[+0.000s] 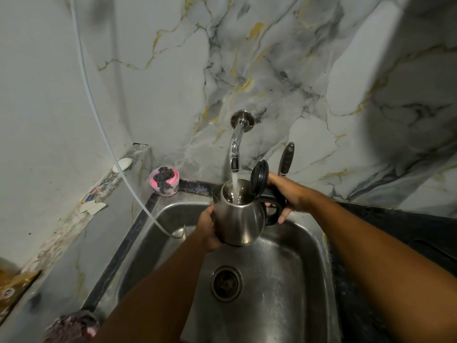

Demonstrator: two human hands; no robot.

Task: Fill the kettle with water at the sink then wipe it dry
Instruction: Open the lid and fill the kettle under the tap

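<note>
A stainless steel kettle (241, 219) with a black handle hangs over the steel sink (277, 273), its black lid (259, 178) flipped up. Water runs from the chrome wall tap (236, 149) straight into the kettle's open mouth. My left hand (206, 231) cups the kettle's lower left side and base. My right hand (284, 194) grips the black handle on the right.
A pink tub with a dark scrubber (164, 180) sits at the sink's back left corner. A white hose (118, 154) curves down into the basin. A black-handled utensil (286, 158) leans on the marble wall. A soap bar (123, 165) and toothbrush (90, 193) lie on the left ledge. A dark counter (400, 229) lies to the right.
</note>
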